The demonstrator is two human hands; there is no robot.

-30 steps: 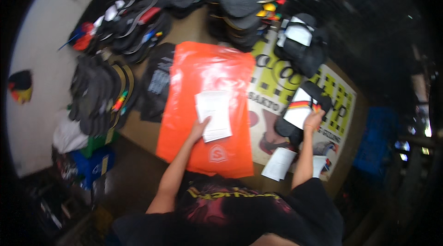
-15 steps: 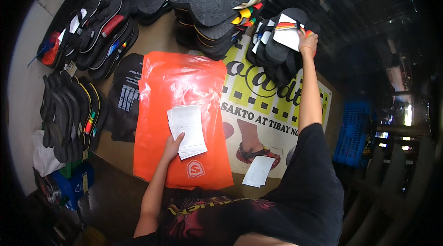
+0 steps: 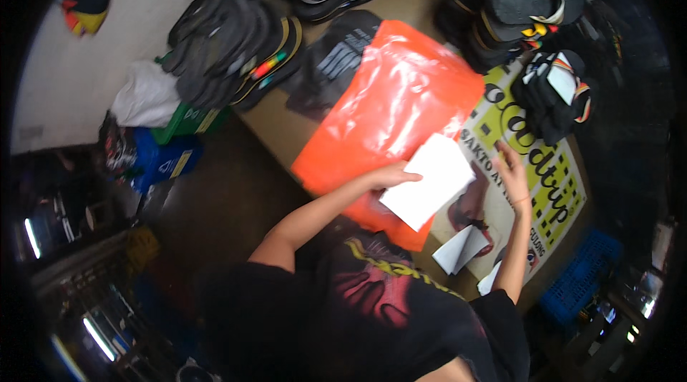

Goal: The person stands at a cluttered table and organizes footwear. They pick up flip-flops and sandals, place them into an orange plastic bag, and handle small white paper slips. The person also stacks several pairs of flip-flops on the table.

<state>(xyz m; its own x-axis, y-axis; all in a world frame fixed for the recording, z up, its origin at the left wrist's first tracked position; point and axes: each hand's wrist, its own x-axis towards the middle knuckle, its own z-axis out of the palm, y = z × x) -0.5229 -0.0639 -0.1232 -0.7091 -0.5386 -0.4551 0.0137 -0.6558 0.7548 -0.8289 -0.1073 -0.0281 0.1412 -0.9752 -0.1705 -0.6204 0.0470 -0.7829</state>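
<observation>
My left hand (image 3: 392, 176) grips a stack of white paper sheets (image 3: 435, 183), its thumb lying on top, over the lower part of an orange plastic bag (image 3: 422, 95). To the right of the stack, apart from it, my right hand (image 3: 512, 173) hovers above a printed poster (image 3: 551, 192), fingers spread and nothing seen in them. Loose folded white sheets (image 3: 458, 249) lie on the poster's near edge. Beyond my right hand stands a pile of black flip-flops (image 3: 549, 106), with a white sheet (image 3: 562, 83) tucked under the top one's strap.
A tall pile of black sandals (image 3: 494, 20) rises behind the bag. More flip-flops (image 3: 229, 45) are stacked at the table's left, near a dark printed bag (image 3: 336, 60). Blue bin (image 3: 164, 156) and green bin (image 3: 189, 121) stand at left. A blue crate (image 3: 583, 274) sits at right.
My view has swung left and tilted. The right hand has left the flip-flop pile and come back beside the papers. The left hand still holds the stack, now tilted. The loose sheets look spread apart.
</observation>
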